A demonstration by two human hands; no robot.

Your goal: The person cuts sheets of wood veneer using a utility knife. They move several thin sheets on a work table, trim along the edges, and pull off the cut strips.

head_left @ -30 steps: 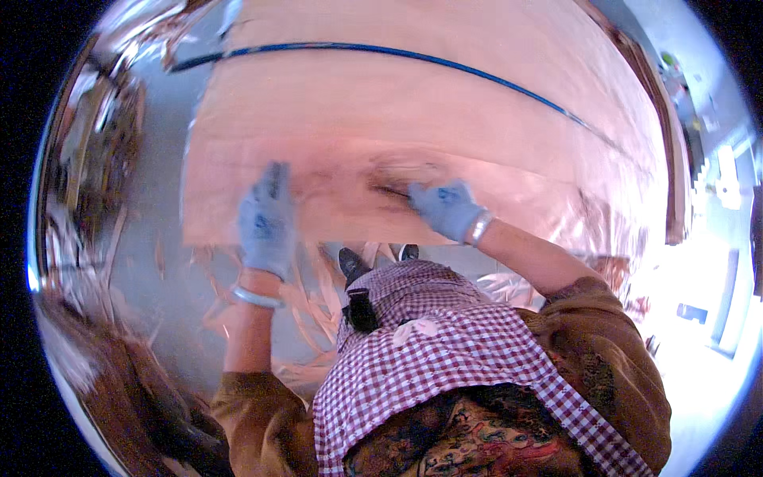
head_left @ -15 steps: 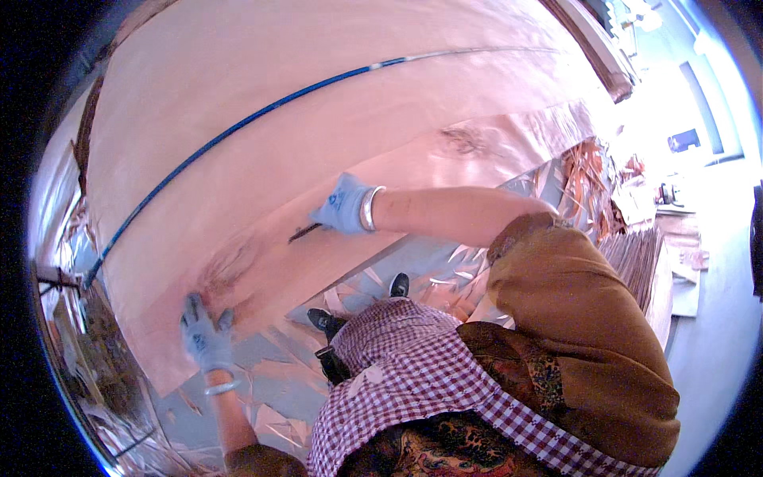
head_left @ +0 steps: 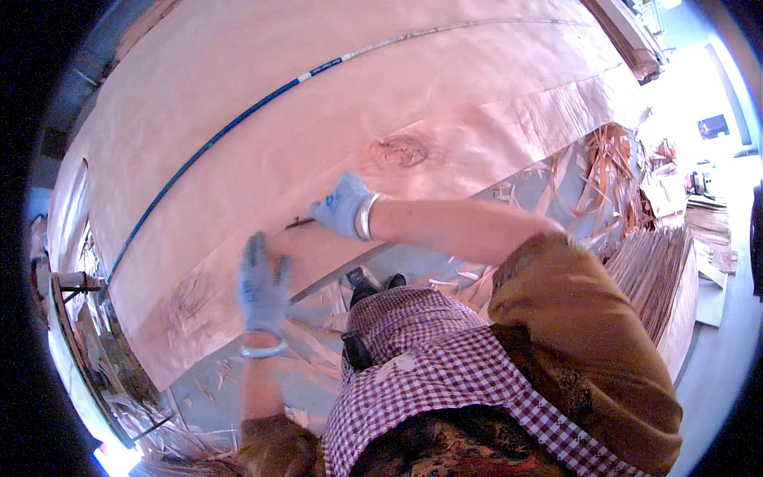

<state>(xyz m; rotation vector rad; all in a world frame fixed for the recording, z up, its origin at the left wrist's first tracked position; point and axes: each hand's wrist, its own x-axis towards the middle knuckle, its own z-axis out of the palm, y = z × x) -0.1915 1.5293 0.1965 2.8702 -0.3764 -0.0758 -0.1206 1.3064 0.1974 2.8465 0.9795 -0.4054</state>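
Observation:
A wide sheet of pale pinkish wood veneer (head_left: 445,95) spreads before me, with a dark swirling knot (head_left: 401,151) and another mark lower left. My right hand (head_left: 343,208), in a light blue glove, is closed over the near part of the sheet. From its fingers a thin dark blade-like tool (head_left: 299,222) points left; its handle is hidden in the glove. Close to the sheet's near edge is my left hand (head_left: 264,290), also gloved, slightly blurred, fingers stretched out and holding nothing. Across the veneer runs a long blue rod (head_left: 214,141), pale toward its far right part.
Veneer scraps (head_left: 318,338) litter the grey floor below the near edge. To the right stands a stack of thin sheets (head_left: 656,262), with a heap of torn strips (head_left: 610,171) behind it. A metal frame (head_left: 79,282) is at the left.
My left hand has moved right along the near edge, closer to my right hand. The right hand with the dark tool has shifted rightward over the veneer as the view turned.

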